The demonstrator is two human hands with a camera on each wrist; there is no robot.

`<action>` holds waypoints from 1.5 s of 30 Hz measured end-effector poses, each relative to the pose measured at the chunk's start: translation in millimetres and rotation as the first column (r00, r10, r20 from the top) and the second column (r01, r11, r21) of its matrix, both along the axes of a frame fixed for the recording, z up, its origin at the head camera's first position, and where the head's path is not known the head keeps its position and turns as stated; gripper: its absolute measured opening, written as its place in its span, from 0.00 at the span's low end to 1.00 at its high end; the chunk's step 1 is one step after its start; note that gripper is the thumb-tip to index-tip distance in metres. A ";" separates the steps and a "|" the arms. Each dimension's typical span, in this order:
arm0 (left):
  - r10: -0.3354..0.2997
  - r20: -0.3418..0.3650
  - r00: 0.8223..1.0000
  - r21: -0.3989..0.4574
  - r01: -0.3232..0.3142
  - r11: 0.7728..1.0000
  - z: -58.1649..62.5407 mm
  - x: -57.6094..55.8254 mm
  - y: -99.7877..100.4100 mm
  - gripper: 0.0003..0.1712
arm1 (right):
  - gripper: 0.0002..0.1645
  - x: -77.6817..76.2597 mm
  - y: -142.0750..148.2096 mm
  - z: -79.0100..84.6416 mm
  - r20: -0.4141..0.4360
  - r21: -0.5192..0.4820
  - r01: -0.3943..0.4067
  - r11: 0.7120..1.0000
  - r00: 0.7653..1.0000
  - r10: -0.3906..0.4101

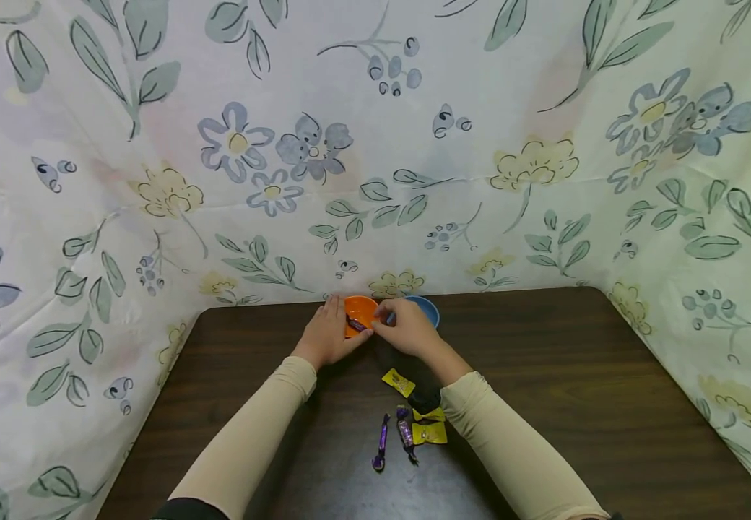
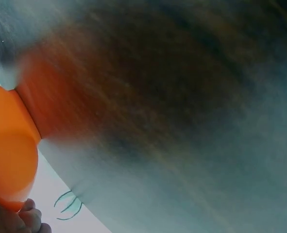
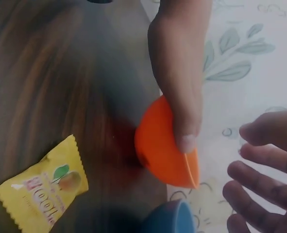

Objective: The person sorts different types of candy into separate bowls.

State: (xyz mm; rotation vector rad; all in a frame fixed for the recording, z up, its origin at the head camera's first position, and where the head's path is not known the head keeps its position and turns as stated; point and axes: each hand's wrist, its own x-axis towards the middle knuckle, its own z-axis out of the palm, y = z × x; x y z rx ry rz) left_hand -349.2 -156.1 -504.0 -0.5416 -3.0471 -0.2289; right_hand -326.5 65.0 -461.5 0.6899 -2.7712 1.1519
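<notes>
Near the table's back edge, my left hand (image 1: 326, 334) holds the orange bowl (image 1: 361, 305) from its left side. Its thumb lies along the near side close to the rim, with the other fingers along the left. Inside the bowl lies a purple wrapped candy (image 1: 355, 324). Over the bowl's right edge is my right hand (image 1: 411, 328); in the right wrist view its fingers are loosely bent and apart, with nothing visible between them. Partly hidden behind that hand stands a blue bowl (image 1: 429, 310).
On the table (image 1: 544, 375), nearer me, lie several yellow wrapped candies (image 1: 430, 433), one apart from the others (image 1: 398, 383). Beside them are two purple wrapped candies (image 1: 406, 431). A dark object (image 1: 424, 399) sits by the right wrist. Flowered cloth (image 1: 375, 144) surrounds the table's back and sides.
</notes>
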 end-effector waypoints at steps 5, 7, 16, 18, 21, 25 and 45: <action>-0.006 -0.002 1.000 -0.011 0.006 1.000 -4.1 -1.2 -0.9 0.65 | 0.10 15.1 8.4 1.5 0.033 -0.019 -0.077 0.997 0.996 0.077; -0.007 -0.005 1.000 -0.014 0.007 1.000 -4.7 -1.4 -1.1 0.65 | 0.09 23.0 11.3 2.9 0.051 -0.039 -0.124 0.991 0.991 0.126; 0.003 -0.013 1.000 0.007 -0.003 1.000 -3.6 -3.4 -2.2 0.65 | 0.14 54.0 23.9 4.7 0.121 -0.076 -0.318 0.945 0.938 0.325; 0.005 -0.006 1.000 0.012 -0.005 1.000 -3.9 -3.6 -2.9 0.65 | 0.16 58.3 25.4 2.0 0.137 -0.080 -0.372 0.925 0.915 0.380; 0.010 0.002 1.000 0.019 -0.011 1.000 -3.9 -3.0 -3.3 0.66 | 0.16 64.5 24.7 -2.7 0.134 -0.080 -0.439 0.895 0.885 0.446; 0.017 0.011 1.000 0.015 -0.017 1.000 -3.4 -1.4 -3.9 0.65 | 0.14 71.7 20.7 -10.9 0.105 -0.056 -0.512 0.857 0.851 0.515; 0.024 0.027 0.999 0.001 -0.024 1.000 -0.3 0.6 1.1 0.66 | 0.21 98.7 12.3 -27.9 0.139 0.364 -0.594 0.717 0.796 0.589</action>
